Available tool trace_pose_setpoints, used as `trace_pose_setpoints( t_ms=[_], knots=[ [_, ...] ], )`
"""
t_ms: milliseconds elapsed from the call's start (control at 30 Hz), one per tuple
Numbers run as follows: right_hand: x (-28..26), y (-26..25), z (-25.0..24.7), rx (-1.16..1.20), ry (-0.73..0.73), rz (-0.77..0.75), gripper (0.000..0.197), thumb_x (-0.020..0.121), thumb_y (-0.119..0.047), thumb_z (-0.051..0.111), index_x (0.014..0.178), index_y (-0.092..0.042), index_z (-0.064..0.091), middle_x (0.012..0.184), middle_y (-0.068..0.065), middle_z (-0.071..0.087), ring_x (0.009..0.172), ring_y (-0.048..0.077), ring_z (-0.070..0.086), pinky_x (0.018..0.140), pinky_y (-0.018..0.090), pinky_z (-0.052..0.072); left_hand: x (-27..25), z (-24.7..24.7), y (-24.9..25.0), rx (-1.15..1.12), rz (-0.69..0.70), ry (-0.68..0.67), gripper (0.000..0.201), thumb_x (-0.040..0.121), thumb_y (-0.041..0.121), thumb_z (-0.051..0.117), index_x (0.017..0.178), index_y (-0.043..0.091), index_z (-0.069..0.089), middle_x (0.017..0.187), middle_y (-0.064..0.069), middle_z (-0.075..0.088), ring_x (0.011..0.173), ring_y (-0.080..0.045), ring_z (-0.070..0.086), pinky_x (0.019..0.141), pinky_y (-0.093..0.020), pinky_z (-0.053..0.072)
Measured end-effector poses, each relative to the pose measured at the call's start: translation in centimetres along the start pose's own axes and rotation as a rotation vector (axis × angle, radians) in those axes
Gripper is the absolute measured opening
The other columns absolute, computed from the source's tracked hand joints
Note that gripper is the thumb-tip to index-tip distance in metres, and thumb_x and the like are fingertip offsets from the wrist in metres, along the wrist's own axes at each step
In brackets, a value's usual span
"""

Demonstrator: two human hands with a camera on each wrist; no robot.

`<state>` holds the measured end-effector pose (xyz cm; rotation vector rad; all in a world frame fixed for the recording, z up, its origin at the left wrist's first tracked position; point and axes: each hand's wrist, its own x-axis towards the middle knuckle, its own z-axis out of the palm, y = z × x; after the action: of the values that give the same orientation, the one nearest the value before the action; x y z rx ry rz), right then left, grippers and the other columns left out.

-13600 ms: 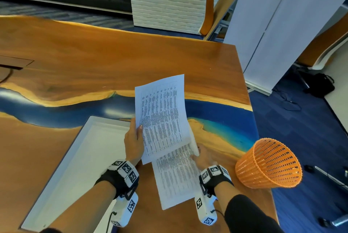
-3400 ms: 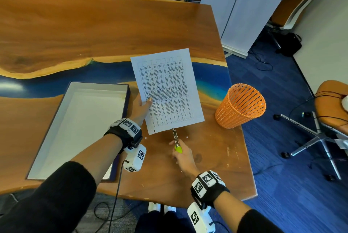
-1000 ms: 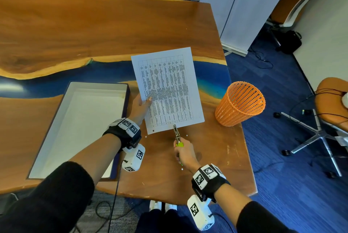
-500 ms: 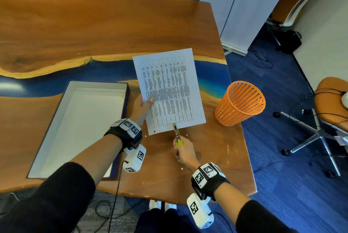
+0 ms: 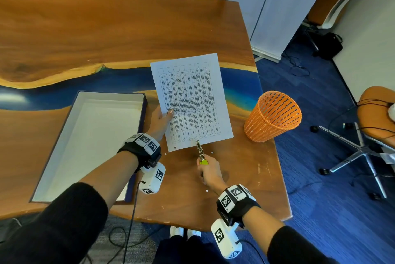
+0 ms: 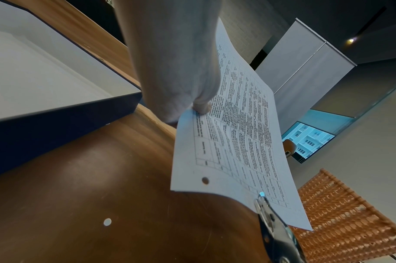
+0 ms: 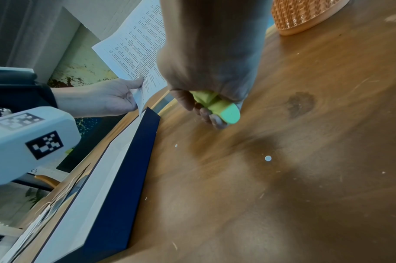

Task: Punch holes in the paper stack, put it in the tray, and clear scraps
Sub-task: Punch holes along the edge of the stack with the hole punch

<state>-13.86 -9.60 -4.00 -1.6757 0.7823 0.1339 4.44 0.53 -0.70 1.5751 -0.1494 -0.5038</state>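
Now the right hand (image 5: 208, 170), fingers clenched on the punch (image 5: 200, 152), has slid it along the paper (image 5: 192, 101) edge past one hole; the left hand (image 5: 160, 121) pinches the sheets beside the tray (image 5: 64, 131). Second hole seems imminent.

Wood-and-blue table (image 5: 106, 35) bears tray (image 5: 64, 135), orange basket (image 5: 271, 118), paper dots (image 5: 207, 190).

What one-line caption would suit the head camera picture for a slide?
Left hand holds a paper stack above the table while right hand closes a hole punch on its near edge.
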Motion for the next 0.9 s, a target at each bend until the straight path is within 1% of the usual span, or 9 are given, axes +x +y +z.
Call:
trace_pose_setpoints(
  t_ms=[67, 167, 333, 400, 467, 600, 700, 800, 900],
  knots=[
    [-0.05, 0.03, 0.0, 0.032, -0.008, 0.021, 0.027, 0.056, 0.008, 0.041, 0.059, -0.018, 0.046, 0.049, -0.001, 0.041, 0.037, 0.016, 0.034, 0.038, 0.02, 0.028, 0.04, -0.06, 0.06, -0.006, 0.002, 0.016, 0.039, 0.096, 0.01, 0.049, 0.135, 0.011, 0.042, 0.127, -0.008, 0.058, 0.099, -0.013, 0.063, 0.08, -0.029, 0.052],
    [-0.06, 0.22, 0.0, 0.058, -0.029, 0.038, 0.028, 0.053, 0.006, 0.041, 0.062, -0.019, 0.049, 0.049, 0.002, 0.043, 0.036, 0.017, 0.039, 0.04, 0.022, 0.034, 0.2, -0.15, 0.3, -0.01, -0.01, 0.052, 0.04, 0.097, 0.01, 0.049, 0.136, 0.011, 0.041, 0.129, -0.009, 0.057, 0.105, -0.018, 0.06, 0.092, -0.041, 0.05],
    [-0.23, 0.36, 0.01, 0.088, -0.026, 0.024, 0.025, 0.049, -0.001, 0.042, 0.065, -0.018, 0.052, 0.053, 0.01, 0.043, 0.039, 0.02, 0.041, 0.042, 0.023, 0.036, 0.53, -0.15, 0.58, -0.007, 0.009, 0.084, 0.042, 0.097, 0.012, 0.048, 0.138, 0.013, 0.041, 0.132, -0.007, 0.055, 0.111, -0.016, 0.056, 0.094, -0.038, 0.047],
    [-0.16, 0.33, 0.05, 0.102, -0.027, 0.022, 0.026, 0.049, -0.001, 0.042, 0.065, -0.019, 0.052, 0.053, 0.01, 0.044, 0.038, 0.02, 0.041, 0.042, 0.022, 0.036, 0.47, -0.13, 0.6, -0.005, 0.022, 0.064, 0.041, 0.097, 0.011, 0.049, 0.138, 0.013, 0.043, 0.132, -0.007, 0.056, 0.106, -0.014, 0.059, 0.092, -0.036, 0.048],
    [-0.03, 0.25, 0.03, 0.11, -0.026, 0.027, 0.027, 0.048, 0.0, 0.042, 0.065, -0.018, 0.052, 0.053, 0.01, 0.044, 0.038, 0.02, 0.041, 0.042, 0.022, 0.036, 0.35, -0.09, 0.55, 0.002, 0.031, 0.051, 0.041, 0.097, 0.01, 0.048, 0.138, 0.011, 0.042, 0.128, -0.003, 0.057, 0.099, -0.009, 0.061, 0.086, -0.03, 0.05],
    [0.11, -0.02, 0.04, 0.115, -0.033, 0.032, 0.026, 0.048, -0.001, 0.041, 0.067, -0.017, 0.052, 0.051, 0.007, 0.045, 0.037, 0.018, 0.042, 0.042, 0.022, 0.036, 0.18, -0.02, 0.41, 0.004, 0.023, 0.029, 0.042, 0.097, 0.011, 0.049, 0.138, 0.01, 0.042, 0.133, -0.01, 0.056, 0.109, -0.019, 0.059, 0.094, -0.041, 0.049],
    [0.1, -0.1, -0.02, 0.118, -0.038, 0.033, 0.025, 0.05, 0.0, 0.041, 0.065, -0.018, 0.051, 0.047, 0.004, 0.045, 0.036, 0.017, 0.041, 0.042, 0.022, 0.035, 0.2, 0.13, 0.25, -0.002, 0.0, 0.027, 0.041, 0.097, 0.011, 0.049, 0.137, 0.01, 0.043, 0.132, -0.011, 0.057, 0.106, -0.019, 0.06, 0.089, -0.037, 0.05],
    [0.06, -0.22, -0.12, 0.107, -0.037, 0.034, 0.025, 0.048, 0.001, 0.041, 0.061, -0.019, 0.048, 0.042, -0.003, 0.043, 0.033, 0.015, 0.037, 0.041, 0.021, 0.032, 0.25, 0.15, 0.09, -0.002, 0.005, 0.019, 0.039, 0.097, 0.012, 0.049, 0.135, 0.011, 0.044, 0.131, -0.01, 0.058, 0.099, -0.013, 0.063, 0.083, -0.03, 0.051],
    [0.01, -0.31, -0.26, 0.094, -0.042, 0.021, 0.024, 0.048, 0.002, 0.041, 0.057, -0.019, 0.045, 0.038, -0.007, 0.041, 0.031, 0.014, 0.034, 0.04, 0.019, 0.03, 0.34, 0.23, 0.11, 0.012, -0.004, 0.022, 0.039, 0.097, 0.013, 0.049, 0.135, 0.009, 0.044, 0.131, -0.011, 0.058, 0.102, -0.017, 0.063, 0.088, -0.038, 0.052]
  ],
)
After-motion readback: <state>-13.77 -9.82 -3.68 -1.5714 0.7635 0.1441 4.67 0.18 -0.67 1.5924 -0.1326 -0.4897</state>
